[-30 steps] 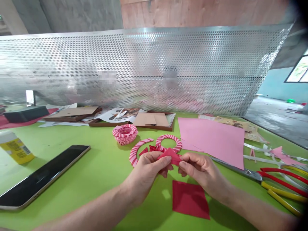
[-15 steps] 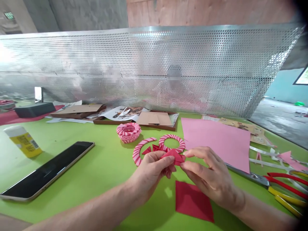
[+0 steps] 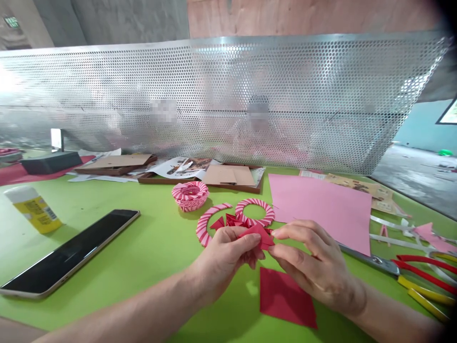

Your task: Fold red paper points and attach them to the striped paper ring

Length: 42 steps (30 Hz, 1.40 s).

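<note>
Between the thumb and fingers of my left hand is a small folded red paper, held above the green table. My right hand pinches the paper's right-hand edge with thumb and fingertips. Below them a flat red paper sheet lies on the table, partly covered by my right hand. Just beyond my hands are several folded red paper pieces, a striped pink paper ring and a curved striped paper strip. My left hand overlaps the near end of that strip.
A stack of striped rings sits farther back. On the left are a glue stick and a phone. Pink paper and large scissors lie right. Shallow trays stand before a perforated metal screen.
The folded red paper has tilted slightly in my fingers, its right end a little lower. My right hand has shifted slightly down with it. Other things stay in place.
</note>
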Motion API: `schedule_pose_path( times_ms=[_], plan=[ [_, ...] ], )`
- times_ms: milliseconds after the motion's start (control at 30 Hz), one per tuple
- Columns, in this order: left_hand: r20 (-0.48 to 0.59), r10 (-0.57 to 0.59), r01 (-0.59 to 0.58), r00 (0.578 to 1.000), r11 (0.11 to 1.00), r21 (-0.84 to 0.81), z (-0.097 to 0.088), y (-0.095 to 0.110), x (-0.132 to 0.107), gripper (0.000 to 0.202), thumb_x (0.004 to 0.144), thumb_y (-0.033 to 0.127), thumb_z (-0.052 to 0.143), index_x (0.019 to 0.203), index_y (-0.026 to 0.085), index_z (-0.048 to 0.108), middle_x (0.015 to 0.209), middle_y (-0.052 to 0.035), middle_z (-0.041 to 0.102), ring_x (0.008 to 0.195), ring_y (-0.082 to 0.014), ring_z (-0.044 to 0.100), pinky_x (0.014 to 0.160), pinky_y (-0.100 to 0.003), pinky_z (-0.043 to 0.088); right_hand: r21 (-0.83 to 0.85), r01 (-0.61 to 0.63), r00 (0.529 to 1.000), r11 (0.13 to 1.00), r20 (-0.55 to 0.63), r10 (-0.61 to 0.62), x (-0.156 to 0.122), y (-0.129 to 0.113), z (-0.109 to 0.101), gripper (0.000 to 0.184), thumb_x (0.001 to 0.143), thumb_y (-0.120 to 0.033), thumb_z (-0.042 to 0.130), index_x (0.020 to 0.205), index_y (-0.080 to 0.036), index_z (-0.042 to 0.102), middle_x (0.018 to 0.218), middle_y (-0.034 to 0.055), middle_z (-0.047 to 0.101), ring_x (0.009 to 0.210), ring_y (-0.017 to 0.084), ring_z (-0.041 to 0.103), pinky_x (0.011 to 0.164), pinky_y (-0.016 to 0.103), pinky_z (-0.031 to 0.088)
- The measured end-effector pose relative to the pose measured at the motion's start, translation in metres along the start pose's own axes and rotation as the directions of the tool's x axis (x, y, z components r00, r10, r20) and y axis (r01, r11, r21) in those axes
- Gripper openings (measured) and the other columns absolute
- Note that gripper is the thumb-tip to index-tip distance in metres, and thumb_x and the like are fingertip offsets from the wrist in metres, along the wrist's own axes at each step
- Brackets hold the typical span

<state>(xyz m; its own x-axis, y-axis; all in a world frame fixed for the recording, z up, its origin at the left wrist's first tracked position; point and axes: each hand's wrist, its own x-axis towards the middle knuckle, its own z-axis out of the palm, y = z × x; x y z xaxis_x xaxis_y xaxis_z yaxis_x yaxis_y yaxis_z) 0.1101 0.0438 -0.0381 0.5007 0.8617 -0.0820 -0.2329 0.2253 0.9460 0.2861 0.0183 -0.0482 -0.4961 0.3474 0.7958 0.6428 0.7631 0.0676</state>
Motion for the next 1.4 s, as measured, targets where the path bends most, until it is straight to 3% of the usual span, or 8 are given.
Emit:
schedule_pose_path(
  times_ms=[333, 533, 633, 767, 867, 967, 1100, 1400],
  plan=[
    [-0.056, 0.085, -0.079, 0.995, 0.992, 0.098, 0.003, -0.002, -0.002, 0.019, 0.072, 0.020, 0.057, 0.056, 0.010, 0.061, 0.055, -0.0024, 0.056, 0.051, -0.0088, 0.043, 0.052, -0.022, 0.035, 0.111, -0.163, 0.986, 0.980, 0.059, 0.157, 0.003, -0.004, 0.007, 0.007, 0.076, -0.011, 0.053, 0.081, -0.017, 0.054, 0.091, 0.0060, 0.057, 0.087, 0.018, 0.052, 0.076, 0.032, 0.043],
    [-0.073, 0.133, -0.118, 0.988, 0.976, 0.182, 0.004, 0.001, -0.003, 0.020, 0.073, 0.021, 0.056, 0.057, 0.011, 0.062, 0.055, -0.0019, 0.057, 0.052, -0.0097, 0.044, 0.053, -0.023, 0.036, 0.296, -0.372, 0.928, 0.880, 0.092, 0.361, 0.006, -0.010, 0.008, 0.006, 0.078, -0.012, 0.049, 0.078, -0.018, 0.050, 0.093, 0.0065, 0.053, 0.090, 0.019, 0.050, 0.078, 0.033, 0.042],
    [-0.083, 0.164, -0.136, 0.983, 0.952, 0.274, 0.005, 0.003, -0.003, 0.023, 0.074, 0.023, 0.055, 0.055, 0.012, 0.061, 0.054, -0.0019, 0.057, 0.052, -0.0105, 0.045, 0.053, -0.023, 0.036, 0.404, -0.554, 0.828, 0.728, 0.176, 0.533, 0.009, -0.014, 0.010, 0.005, 0.080, -0.017, 0.048, 0.076, -0.018, 0.049, 0.092, 0.0057, 0.054, 0.084, 0.018, 0.052, 0.069, 0.030, 0.044],
    [-0.037, 0.174, -0.147, 0.984, 0.913, 0.381, 0.006, 0.004, -0.004, 0.022, 0.076, 0.025, 0.053, 0.061, 0.012, 0.063, 0.059, -0.0023, 0.057, 0.056, -0.0116, 0.046, 0.054, -0.023, 0.038, 0.551, -0.740, 0.643, 0.386, 0.410, 0.646, 0.010, -0.015, 0.012, 0.013, 0.084, -0.028, 0.045, 0.077, -0.018, 0.050, 0.078, 0.0035, 0.057, 0.069, 0.016, 0.054, 0.055, 0.026, 0.044],
    [0.001, 0.185, -0.166, 0.983, 0.881, 0.443, 0.005, 0.003, -0.004, 0.021, 0.077, 0.025, 0.051, 0.065, 0.012, 0.062, 0.061, -0.0020, 0.055, 0.057, -0.0115, 0.045, 0.054, -0.022, 0.037, 0.657, -0.732, 0.598, 0.182, 0.491, 0.634, 0.010, -0.015, 0.013, 0.014, 0.082, -0.029, 0.049, 0.075, -0.017, 0.049, 0.071, 0.0008, 0.056, 0.067, 0.014, 0.054, 0.060, 0.025, 0.045],
    [0.026, 0.193, -0.182, 0.981, 0.866, 0.466, 0.004, 0.003, -0.004, 0.021, 0.078, 0.025, 0.050, 0.064, 0.012, 0.060, 0.061, -0.0017, 0.054, 0.058, -0.0117, 0.045, 0.054, -0.022, 0.036, 0.699, -0.710, 0.566, 0.090, 0.490, 0.663, 0.011, -0.014, 0.014, 0.011, 0.079, -0.027, 0.054, 0.078, -0.018, 0.048, 0.072, -0.0008, 0.053, 0.068, 0.012, 0.053, 0.063, 0.023, 0.044],
    [0.050, 0.184, -0.186, 0.982, 0.865, 0.465, 0.005, 0.003, -0.003, 0.020, 0.077, 0.025, 0.051, 0.062, 0.013, 0.058, 0.059, -0.0001, 0.051, 0.057, -0.0110, 0.044, 0.053, -0.021, 0.034, 0.708, -0.701, 0.540, 0.082, 0.453, 0.710, 0.011, -0.013, 0.014, 0.017, 0.077, -0.026, 0.056, 0.088, -0.018, 0.047, 0.072, -0.0012, 0.052, 0.066, 0.011, 0.052, 0.061, 0.022, 0.044],
    [-0.074, 0.151, -0.111, 0.986, 0.914, 0.390, 0.007, 0.003, -0.004, 0.022, 0.069, 0.030, 0.061, 0.054, 0.013, 0.058, 0.051, 0.0015, 0.051, 0.051, -0.0100, 0.043, 0.051, -0.021, 0.034, 0.718, -0.670, 0.603, 0.189, 0.376, 0.704, 0.011, -0.015, 0.012, 0.020, 0.075, -0.020, 0.058, 0.093, -0.020, 0.049, 0.063, -0.0035, 0.056, 0.061, 0.011, 0.053, 0.058, 0.023, 0.043]
  ],
)
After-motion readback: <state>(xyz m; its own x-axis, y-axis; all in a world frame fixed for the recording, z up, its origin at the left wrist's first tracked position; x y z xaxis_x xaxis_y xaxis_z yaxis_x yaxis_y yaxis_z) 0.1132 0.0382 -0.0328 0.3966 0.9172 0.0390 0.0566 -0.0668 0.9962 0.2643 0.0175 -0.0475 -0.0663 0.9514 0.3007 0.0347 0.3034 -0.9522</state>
